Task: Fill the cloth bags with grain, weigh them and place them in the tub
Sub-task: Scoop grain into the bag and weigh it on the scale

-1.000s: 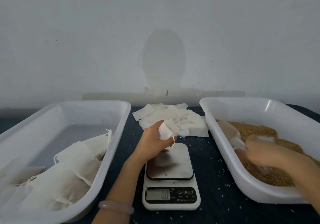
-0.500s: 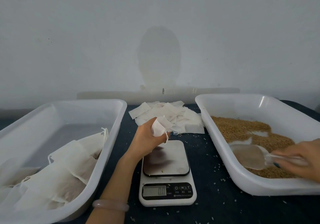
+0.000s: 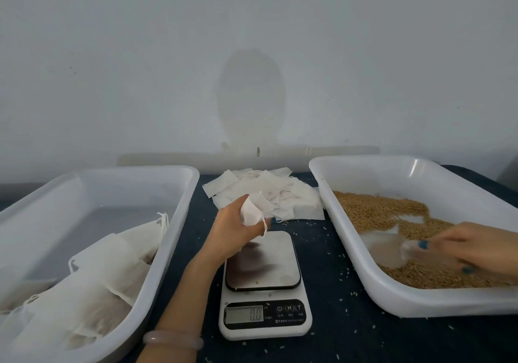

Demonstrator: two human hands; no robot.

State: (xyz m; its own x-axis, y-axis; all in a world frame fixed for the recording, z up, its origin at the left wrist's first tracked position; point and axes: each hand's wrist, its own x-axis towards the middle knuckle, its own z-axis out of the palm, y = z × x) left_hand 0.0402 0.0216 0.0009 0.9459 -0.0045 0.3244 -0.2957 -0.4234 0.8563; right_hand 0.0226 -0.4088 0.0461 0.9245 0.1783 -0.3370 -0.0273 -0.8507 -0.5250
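My left hand (image 3: 234, 229) holds a small empty white cloth bag (image 3: 253, 211) above the far edge of the white digital scale (image 3: 263, 284), its drawstring hanging down. My right hand (image 3: 473, 250) grips the handle of a clear plastic scoop (image 3: 385, 250), whose bowl lies in the brown grain (image 3: 386, 211) inside the right white tub (image 3: 350, 250). The left white tub (image 3: 173, 222) holds several filled cloth bags (image 3: 92, 287). A pile of empty cloth bags (image 3: 269, 191) lies behind the scale.
The dark blue table cover (image 3: 336, 332) is strewn with loose grains around the scale. A pale wall rises right behind the tubs. A pink bangle (image 3: 172, 339) sits on my left wrist.
My right hand has drawn the scoop from the near wall of the grain tub toward its middle. My left hand with the bag has stayed above the scale.
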